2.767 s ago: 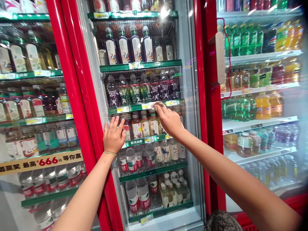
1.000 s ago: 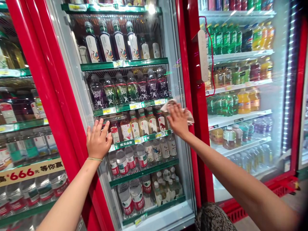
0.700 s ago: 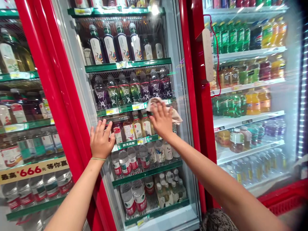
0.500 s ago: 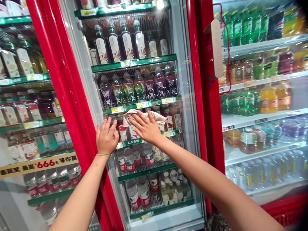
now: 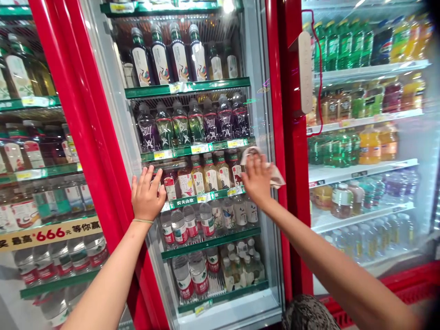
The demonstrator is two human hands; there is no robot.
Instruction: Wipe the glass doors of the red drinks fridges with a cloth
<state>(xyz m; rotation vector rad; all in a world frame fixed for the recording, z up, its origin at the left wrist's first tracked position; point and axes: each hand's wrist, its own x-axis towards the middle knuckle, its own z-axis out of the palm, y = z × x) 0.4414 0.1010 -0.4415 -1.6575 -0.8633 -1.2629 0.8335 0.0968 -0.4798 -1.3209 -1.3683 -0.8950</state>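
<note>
A glass door in a red frame closes off a cooler with rows of bottles behind it. My left hand lies against the left edge of this door, fingers spread, holding nothing. Near the door's right edge, my right hand presses a pale cloth flat on the glass, with its fingers extended over the cloth. Part of the cloth is hidden under the palm. Tea bottles stand on the shelf behind the glass, between my two hands.
Another cooler with lit shelves of drinks stands at the right. A beige handle with a red cord is on the red post beside it. At the left are more bottles and a printed strip.
My right hand has slid right across the glass with the cloth, uncovering the tea bottles. My left hand stays at the door's left edge. The view has shifted slightly.
</note>
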